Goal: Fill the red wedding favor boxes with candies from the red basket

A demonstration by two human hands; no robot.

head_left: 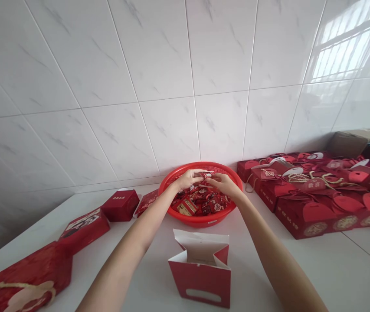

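My left hand (188, 179) and my right hand (225, 185) meet above the far part of a red plastic basket (201, 222). Between their fingertips is a small red wrapped candy (207, 176) with white print, pinched from both sides. Below, the basket holds several loose red packets, among them a flat packet with a gold-coloured label (186, 207). In front of the basket, between my forearms, a red paper gift box (204, 277) stands upright with its top flaps unfolded and its white inside showing.
Rows of closed red gift boxes (315, 212) with cords and tags fill the right side. A brown carton (347, 143) sits behind them. On the left are a red box (119, 205), another printed box (83, 229) and a red bag (25, 277). A tiled wall (171, 130) bounds the white table.
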